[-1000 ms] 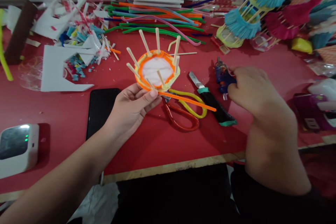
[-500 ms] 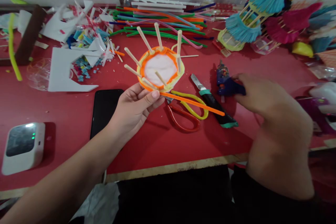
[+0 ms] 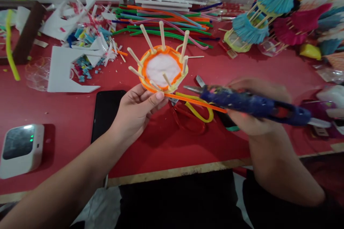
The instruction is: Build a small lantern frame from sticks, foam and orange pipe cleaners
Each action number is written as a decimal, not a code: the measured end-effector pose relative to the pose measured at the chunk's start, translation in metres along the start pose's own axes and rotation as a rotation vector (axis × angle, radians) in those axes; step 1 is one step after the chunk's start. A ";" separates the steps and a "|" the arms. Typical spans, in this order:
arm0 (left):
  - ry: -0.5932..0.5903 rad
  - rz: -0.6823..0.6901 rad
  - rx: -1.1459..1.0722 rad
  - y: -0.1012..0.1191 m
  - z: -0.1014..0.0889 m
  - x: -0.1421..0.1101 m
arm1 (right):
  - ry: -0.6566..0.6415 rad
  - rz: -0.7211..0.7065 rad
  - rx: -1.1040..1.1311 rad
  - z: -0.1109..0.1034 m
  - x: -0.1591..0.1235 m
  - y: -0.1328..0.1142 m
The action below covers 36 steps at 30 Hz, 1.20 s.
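My left hand [image 3: 142, 105] grips the lower rim of a round craft base [image 3: 163, 68], which has a white middle, an orange and yellow edge, and several wooden sticks standing up around it. From that rim an orange pipe cleaner [image 3: 195, 101] trails off to the right, its near end pinched under my left thumb. A blue hot glue gun [image 3: 242, 102] is in my right hand [image 3: 258, 114], blurred by motion, with its nozzle pointing left toward the base but apart from it. A glue stick [image 3: 319, 123] pokes out of the gun's back.
Scissors [image 3: 200, 112] and a utility knife [image 3: 200, 81] lie under the pipe cleaner, partly covered. A black phone [image 3: 107, 111] and a white device [image 3: 23, 150] are at left. Pipe cleaners [image 3: 166, 21], foam scraps [image 3: 67, 68] and a blue tiered model [image 3: 251, 28] stand farther back.
My right hand has lifted the glue gun off the table and swung it left, nozzle toward the base. My left hand and the base have hardly moved.
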<state>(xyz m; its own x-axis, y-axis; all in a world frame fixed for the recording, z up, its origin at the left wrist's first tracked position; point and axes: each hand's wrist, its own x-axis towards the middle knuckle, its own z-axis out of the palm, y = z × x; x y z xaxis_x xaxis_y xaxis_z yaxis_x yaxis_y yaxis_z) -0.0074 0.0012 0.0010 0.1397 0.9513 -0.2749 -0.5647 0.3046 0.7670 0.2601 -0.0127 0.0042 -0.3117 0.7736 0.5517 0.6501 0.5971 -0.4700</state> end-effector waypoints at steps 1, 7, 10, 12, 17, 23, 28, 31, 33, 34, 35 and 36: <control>0.001 -0.004 0.006 0.000 0.000 0.000 | -0.010 -0.060 0.053 0.002 0.005 -0.006; 0.017 -0.028 0.020 0.002 0.002 -0.002 | -0.064 -0.110 0.049 0.008 0.013 -0.018; 0.022 -0.035 0.017 0.002 0.002 -0.002 | -0.059 -0.104 -0.003 0.008 0.011 -0.017; 0.031 -0.038 0.025 0.002 0.002 -0.003 | -0.065 -0.105 -0.025 0.008 0.011 -0.018; 0.070 -0.040 0.077 0.003 0.004 -0.003 | -0.052 -0.098 -0.060 0.007 0.012 -0.022; 0.038 -0.023 0.062 0.002 0.001 -0.003 | -0.031 -0.101 -0.075 0.008 0.013 -0.022; 0.061 -0.016 0.098 0.001 0.000 -0.002 | 0.030 -0.071 -0.016 0.009 0.012 -0.020; 0.068 -0.021 0.108 0.001 0.000 -0.002 | 0.052 -0.014 0.007 0.009 0.011 -0.019; 0.059 -0.027 0.109 0.001 0.000 -0.002 | 0.055 -0.021 0.016 0.010 0.011 -0.019; 0.055 -0.026 0.109 0.000 -0.001 -0.002 | 0.054 -0.026 0.015 0.010 0.011 -0.020; 0.052 -0.025 0.109 0.000 -0.001 -0.003 | 0.055 -0.029 0.014 0.010 0.012 -0.020; 0.051 -0.023 0.108 0.000 -0.001 -0.003 | 0.061 -0.032 0.014 0.010 0.012 -0.020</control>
<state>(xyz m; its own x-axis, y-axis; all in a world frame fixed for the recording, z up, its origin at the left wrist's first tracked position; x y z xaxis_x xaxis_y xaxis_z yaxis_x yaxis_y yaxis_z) -0.0086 -0.0012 0.0016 0.1084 0.9413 -0.3197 -0.4702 0.3319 0.8178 0.2366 -0.0133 0.0137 -0.2895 0.7398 0.6074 0.6304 0.6249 -0.4606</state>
